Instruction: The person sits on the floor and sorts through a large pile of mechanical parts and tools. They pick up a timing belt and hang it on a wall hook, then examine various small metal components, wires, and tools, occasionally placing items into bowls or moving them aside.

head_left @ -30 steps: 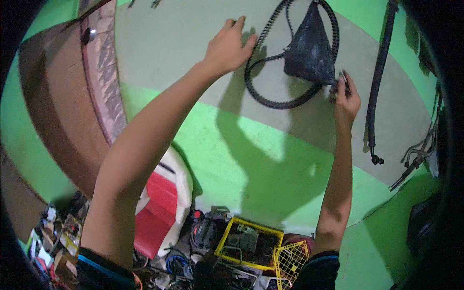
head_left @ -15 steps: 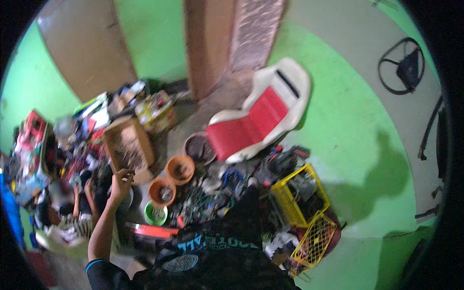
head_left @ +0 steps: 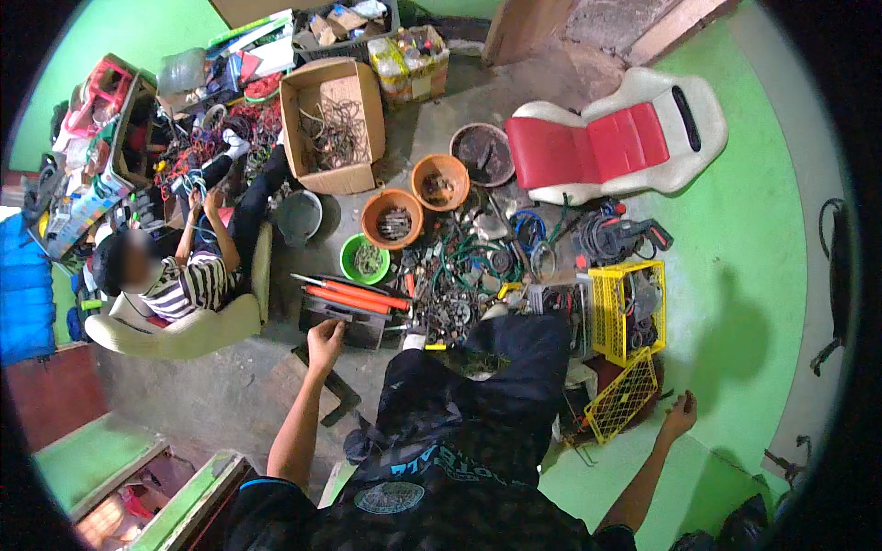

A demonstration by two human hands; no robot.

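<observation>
My left hand [head_left: 326, 345] hangs just in front of a dark toolbox [head_left: 367, 331] with orange parts [head_left: 358, 296] on top. Its fingers are drawn together, and what they hold, if anything, is too small to name. Off to the right, my right hand [head_left: 680, 416] is beside a yellow plastic grid [head_left: 625, 395], fingers closed around a small dark thing [head_left: 668, 396] that I cannot make out. Between my legs and the pots lies a heap of small metal parts [head_left: 450, 308] and green cords [head_left: 491, 262].
Orange pots [head_left: 392, 219], a green bowl [head_left: 365, 258] and a grey bucket [head_left: 299, 218] stand ahead. Behind are a cardboard box [head_left: 333, 124] of wires and a red-white car seat [head_left: 616, 142]. A yellow crate [head_left: 628, 312] stands right; a co-worker [head_left: 188, 280] sits left, handling cords.
My view has tilted down and come level, so the pots and seat sit higher in the picture. My left hand has lowered toward the toolbox, and my right hand has come into view.
</observation>
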